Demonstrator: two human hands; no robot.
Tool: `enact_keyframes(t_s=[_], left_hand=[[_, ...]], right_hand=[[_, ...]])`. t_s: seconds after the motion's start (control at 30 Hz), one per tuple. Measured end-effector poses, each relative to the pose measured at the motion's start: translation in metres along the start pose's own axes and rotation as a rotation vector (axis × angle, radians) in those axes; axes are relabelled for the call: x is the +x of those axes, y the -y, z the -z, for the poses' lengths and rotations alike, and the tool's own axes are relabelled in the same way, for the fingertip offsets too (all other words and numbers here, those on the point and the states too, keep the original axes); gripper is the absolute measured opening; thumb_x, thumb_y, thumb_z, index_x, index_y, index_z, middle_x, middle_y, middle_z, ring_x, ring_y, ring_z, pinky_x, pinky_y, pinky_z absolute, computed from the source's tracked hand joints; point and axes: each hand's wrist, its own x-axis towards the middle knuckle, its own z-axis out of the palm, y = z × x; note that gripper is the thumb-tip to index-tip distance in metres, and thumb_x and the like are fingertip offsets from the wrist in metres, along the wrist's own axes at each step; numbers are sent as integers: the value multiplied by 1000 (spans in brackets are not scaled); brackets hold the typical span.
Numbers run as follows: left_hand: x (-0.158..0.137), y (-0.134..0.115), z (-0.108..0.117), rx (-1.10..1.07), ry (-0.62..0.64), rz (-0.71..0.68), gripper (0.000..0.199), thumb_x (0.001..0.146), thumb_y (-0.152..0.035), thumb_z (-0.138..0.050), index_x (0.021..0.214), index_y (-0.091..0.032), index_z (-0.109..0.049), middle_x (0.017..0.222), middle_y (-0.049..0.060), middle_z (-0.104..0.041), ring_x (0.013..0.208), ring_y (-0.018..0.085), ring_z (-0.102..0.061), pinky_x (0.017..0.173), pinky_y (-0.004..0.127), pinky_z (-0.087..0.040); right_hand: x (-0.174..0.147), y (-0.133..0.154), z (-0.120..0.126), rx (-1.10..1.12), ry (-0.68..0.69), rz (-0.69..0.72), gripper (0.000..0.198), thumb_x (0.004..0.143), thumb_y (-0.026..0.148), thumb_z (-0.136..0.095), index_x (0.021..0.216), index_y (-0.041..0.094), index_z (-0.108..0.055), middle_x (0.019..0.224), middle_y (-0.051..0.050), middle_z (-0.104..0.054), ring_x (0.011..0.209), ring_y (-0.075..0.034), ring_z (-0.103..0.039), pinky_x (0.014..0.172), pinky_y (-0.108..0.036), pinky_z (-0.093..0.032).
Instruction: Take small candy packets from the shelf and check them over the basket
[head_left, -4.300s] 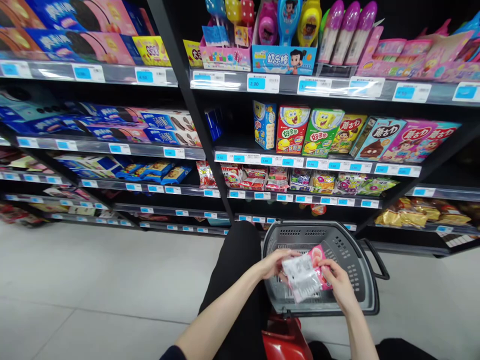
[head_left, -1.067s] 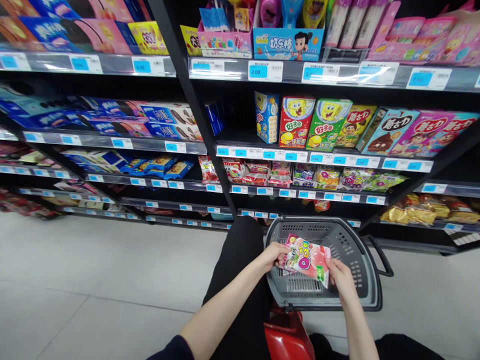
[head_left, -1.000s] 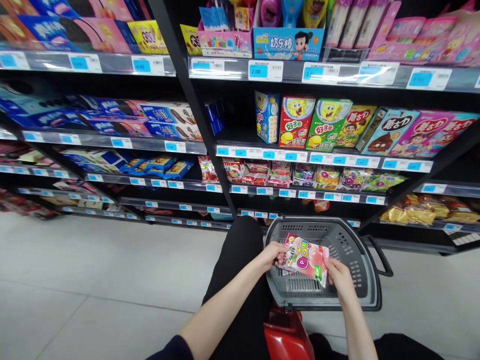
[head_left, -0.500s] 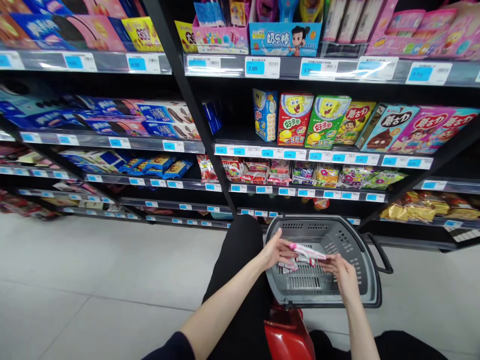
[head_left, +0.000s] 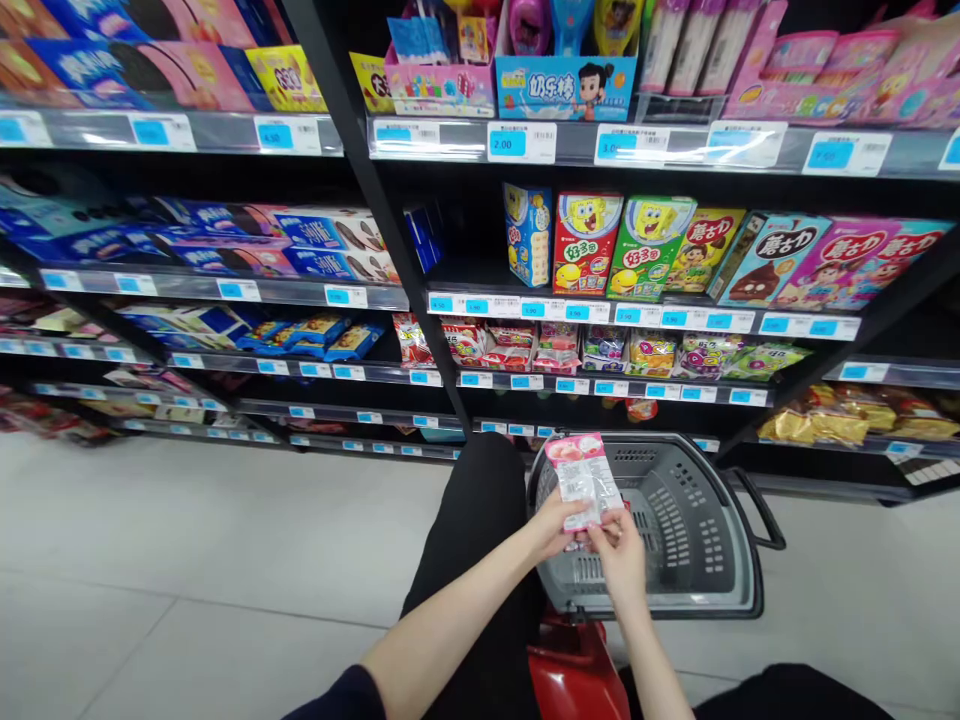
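You have one flat, pink-and-white glossy plastic packet (head_left: 583, 480) off the shelves and up in both hands, so the picking-up part looks done; the packet is not lying in the basket yet. It is held over the left part of the grey perforated plastic basket (head_left: 690, 520), its printed back facing you and its far end reaching across the basket's far-left rim. Your left hand (head_left: 556, 525) has its fingers closed on the packet's near-left side, thumb lying over the print, and your right hand (head_left: 621, 548) has its fingers drawn in, pinching the near edge at the right; neither hand is spread. Beneath them, a scrap of red-and-white wrapper (head_left: 576, 545) shows inside the basket, so at least one other item seems to be in there, though your hands hide how many. The right part of the basket shows bare slotted plastic. Letting go of the packet is what I would judge undone. Straight ahead, small colourful plastic bags (head_left: 555, 350) stand in a row on the lower shelf, with upright cartoon-printed cardboard boxes (head_left: 586, 245) on the shelf above, both well apart from your hands.
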Motion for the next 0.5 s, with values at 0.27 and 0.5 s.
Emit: enact_keyframes(t_s=[0.27,0.5], left_hand=[[-6,-29,17,302,270,387,44,48,-2,-72,89,-10,-61,86,8,-66,79,20,-62,68,28,-49],[-11,-28,15,472,473,722,48,46,-10,-76,92,-15,-62,80,3,-66,79,22,-62,71,32,-48]], right_hand=[[10,45,68,-347,-193,160,28,64,45,-63,74,19,-58,66,-2,-63,58,-16,-58,51,-24,-45],[12,35,72,-194,346,-148,57,59,37,-70,110,19,-51,72,-3,-68,64,-22,-64,59,-33,-49]])
